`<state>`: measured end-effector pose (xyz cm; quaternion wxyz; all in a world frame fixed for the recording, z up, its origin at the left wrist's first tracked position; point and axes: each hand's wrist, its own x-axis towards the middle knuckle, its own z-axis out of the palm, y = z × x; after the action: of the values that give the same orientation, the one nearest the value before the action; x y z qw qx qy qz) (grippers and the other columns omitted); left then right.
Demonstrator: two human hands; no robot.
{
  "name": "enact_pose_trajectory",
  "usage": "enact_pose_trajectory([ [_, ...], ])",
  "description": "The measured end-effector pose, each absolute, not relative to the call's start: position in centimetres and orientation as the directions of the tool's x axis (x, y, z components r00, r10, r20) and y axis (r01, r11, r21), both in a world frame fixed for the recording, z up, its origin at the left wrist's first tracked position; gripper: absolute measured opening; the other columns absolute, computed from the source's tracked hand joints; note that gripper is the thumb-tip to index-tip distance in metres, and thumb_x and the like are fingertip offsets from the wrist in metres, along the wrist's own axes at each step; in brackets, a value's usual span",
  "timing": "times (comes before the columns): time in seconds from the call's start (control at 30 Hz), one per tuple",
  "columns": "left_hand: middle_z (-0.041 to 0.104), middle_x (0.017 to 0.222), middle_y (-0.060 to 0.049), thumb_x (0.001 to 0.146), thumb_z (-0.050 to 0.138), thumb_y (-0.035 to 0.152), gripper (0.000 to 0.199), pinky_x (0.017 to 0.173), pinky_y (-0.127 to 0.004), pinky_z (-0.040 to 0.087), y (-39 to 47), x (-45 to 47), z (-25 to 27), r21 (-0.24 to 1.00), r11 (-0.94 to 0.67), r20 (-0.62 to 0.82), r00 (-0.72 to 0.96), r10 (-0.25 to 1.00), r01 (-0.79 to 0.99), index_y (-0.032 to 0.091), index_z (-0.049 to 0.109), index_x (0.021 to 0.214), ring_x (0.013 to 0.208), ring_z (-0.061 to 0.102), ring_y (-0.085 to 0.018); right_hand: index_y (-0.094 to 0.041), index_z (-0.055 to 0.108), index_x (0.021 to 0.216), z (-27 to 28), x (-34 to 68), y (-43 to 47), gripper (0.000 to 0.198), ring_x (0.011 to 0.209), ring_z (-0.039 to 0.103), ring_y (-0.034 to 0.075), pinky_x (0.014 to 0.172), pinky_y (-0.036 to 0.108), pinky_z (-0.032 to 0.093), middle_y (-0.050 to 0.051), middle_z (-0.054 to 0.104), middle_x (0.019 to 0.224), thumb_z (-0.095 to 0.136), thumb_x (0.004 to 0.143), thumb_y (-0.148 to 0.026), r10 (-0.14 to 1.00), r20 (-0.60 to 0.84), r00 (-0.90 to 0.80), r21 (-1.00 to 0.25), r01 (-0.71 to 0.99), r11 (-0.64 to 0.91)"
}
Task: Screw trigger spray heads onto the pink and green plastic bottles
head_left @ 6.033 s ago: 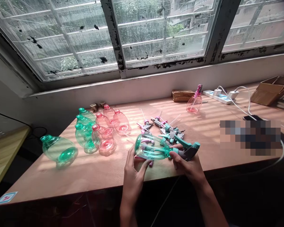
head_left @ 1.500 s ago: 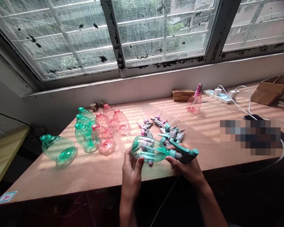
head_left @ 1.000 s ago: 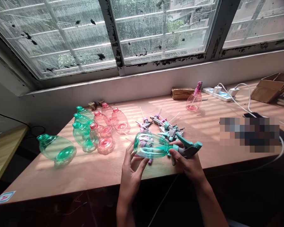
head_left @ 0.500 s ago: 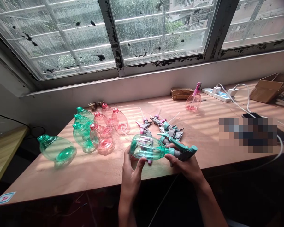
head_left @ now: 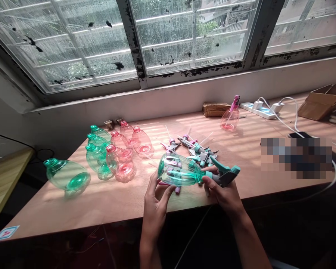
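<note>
A clear green spray bottle (head_left: 182,173) lies on its side in the air above the table's front edge, its base to the left. My left hand (head_left: 158,196) is closed around the base end. At the neck, my right hand (head_left: 225,196) grips the collar of the green and grey spray head (head_left: 225,175), which sits on the bottle's mouth. Behind the bottle is a pile of loose spray heads (head_left: 203,155) in pink, green and grey, some with thin white tubes sticking out. The bottle partly hides them.
Several open green bottles (head_left: 68,177) and red bottles (head_left: 141,140) stand at left. A red spray bottle with a pink head (head_left: 229,117) stands at the back, beside a brown package (head_left: 215,109). Right are a power strip (head_left: 259,110), cables and a cardboard box (head_left: 319,104).
Both hands and the green bottle have shifted slightly right. The spray head has tilted up and turned a little. The things on the table lie as before.
</note>
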<state>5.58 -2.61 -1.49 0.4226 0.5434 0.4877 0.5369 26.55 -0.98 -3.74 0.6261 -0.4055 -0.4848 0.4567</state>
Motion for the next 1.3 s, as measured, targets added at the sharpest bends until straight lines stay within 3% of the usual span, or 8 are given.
enact_pose_trajectory([
  [0.23,0.072,0.125,-0.01,0.084,0.081,0.042,0.062,0.101,-0.041,0.055,-2.6,5.9,-1.7,0.957,-0.171,0.196,-0.088,0.977,0.233,0.026,0.058,0.139,0.113,0.071,-0.029,-0.022,0.071,0.101,-3.7,26.5,-1.2,0.026,0.046,0.056,0.013,0.049,0.027,0.044,-0.005,0.062,0.054,0.083,0.086,-0.041,0.965,0.242,0.106,-0.947,-0.192,0.259],
  [0.37,0.07,0.128,-0.011,0.087,0.076,0.052,0.064,0.104,-0.041,0.051,-2.7,5.6,-1.4,0.967,-0.182,0.196,-0.065,0.979,0.177,0.024,0.054,0.141,0.122,0.067,-0.03,-0.022,0.072,0.101,-3.3,26.3,-1.4,0.03,0.047,0.055,0.014,0.05,0.027,0.046,-0.006,0.06,0.052,0.085,0.083,-0.042,0.977,0.204,0.064,-0.958,-0.194,0.212],
  [0.5,0.072,0.118,-0.01,0.092,0.066,0.06,0.055,0.098,-0.038,0.051,-2.8,5.4,-1.5,0.974,-0.181,0.195,-0.098,0.976,0.139,0.022,0.056,0.132,0.112,0.07,-0.029,-0.02,0.072,0.1,-3.0,26.2,-1.4,0.032,0.049,0.055,0.012,0.05,0.025,0.045,-0.005,0.061,0.056,0.088,0.081,-0.04,0.983,0.181,0.022,-0.968,-0.172,0.182],
  [0.6,0.072,0.121,-0.01,0.095,0.065,0.055,0.051,0.099,-0.038,0.051,-2.8,5.5,-1.5,0.981,-0.156,0.168,-0.101,0.981,0.111,0.023,0.055,0.132,0.113,0.07,-0.028,-0.02,0.072,0.1,-3.1,26.2,-1.4,0.032,0.049,0.056,0.012,0.05,0.025,0.045,-0.005,0.061,0.056,0.087,0.081,-0.041,0.982,0.188,0.018,-0.967,-0.169,0.189],
  [0.8,0.063,0.143,-0.008,0.094,0.07,0.045,0.06,0.109,-0.039,0.049,-3.1,5.6,-1.1,0.982,-0.186,0.186,-0.037,0.982,0.01,0.03,0.047,0.148,0.128,0.065,-0.028,-0.021,0.073,0.103,-3.8,26.3,-1.1,0.029,0.049,0.056,0.014,0.051,0.027,0.047,-0.005,0.061,0.053,0.085,0.085,-0.04,0.974,0.219,0.054,-0.952,-0.208,0.226],
  [1.17,0.074,0.125,-0.007,0.089,0.077,0.039,0.058,0.105,-0.045,0.054,-2.4,5.7,-2.0,0.969,-0.182,0.194,-0.057,0.979,0.168,0.028,0.054,0.142,0.115,0.072,-0.029,-0.022,0.072,0.102,-3.7,26.4,-1.1,0.027,0.047,0.057,0.012,0.05,0.025,0.046,-0.005,0.062,0.054,0.084,0.086,-0.04,0.968,0.229,0.098,-0.946,-0.213,0.245],
  [1.3,0.069,0.135,-0.008,0.084,0.083,0.04,0.068,0.111,-0.045,0.05,-2.5,5.8,-1.6,0.964,-0.182,0.196,-0.054,0.979,0.191,0.029,0.053,0.143,0.126,0.067,-0.03,-0.021,0.071,0.101,-3.4,26.3,-1.2,0.03,0.047,0.056,0.013,0.049,0.026,0.047,-0.006,0.06,0.052,0.084,0.084,-0.042,0.974,0.214,0.079,-0.955,-0.194,0.225],
])
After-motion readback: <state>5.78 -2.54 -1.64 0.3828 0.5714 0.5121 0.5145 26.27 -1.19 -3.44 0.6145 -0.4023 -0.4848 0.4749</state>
